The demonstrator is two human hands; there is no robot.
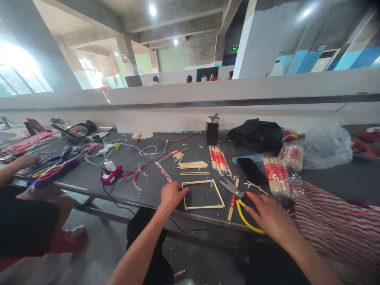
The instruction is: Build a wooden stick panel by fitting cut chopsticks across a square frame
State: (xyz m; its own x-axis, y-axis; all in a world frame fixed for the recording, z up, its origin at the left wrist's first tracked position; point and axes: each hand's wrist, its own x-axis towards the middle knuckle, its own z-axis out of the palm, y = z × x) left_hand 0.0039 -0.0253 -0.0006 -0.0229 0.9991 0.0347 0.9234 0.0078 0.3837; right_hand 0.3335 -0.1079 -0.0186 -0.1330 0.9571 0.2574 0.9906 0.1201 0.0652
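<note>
My left hand [173, 196] is closed at the left side of a four-sided frame of thin wooden sticks [204, 207], thumb and fingertips on that side. The frame lies flat near the table's front edge. A clear ruler-like strip [163, 171] runs up from behind my knuckles. Scissors with yellow-and-black handles [247, 222] are in my right hand [268, 213], their blades spread apart and pointing left. Under the blades lies a pair of chopsticks with a red wrapper [233, 199]. Loose sticks [192, 164] lie above the frame.
Wrapped chopstick bundles [219, 159], a phone [251, 171], a black bag [255, 133] and a clear plastic bag [326, 144] are at the right. Red-handled pliers [136, 176], a purple power socket [111, 175] and white cables lie left. Another person's arm [18, 166] reaches in at far left.
</note>
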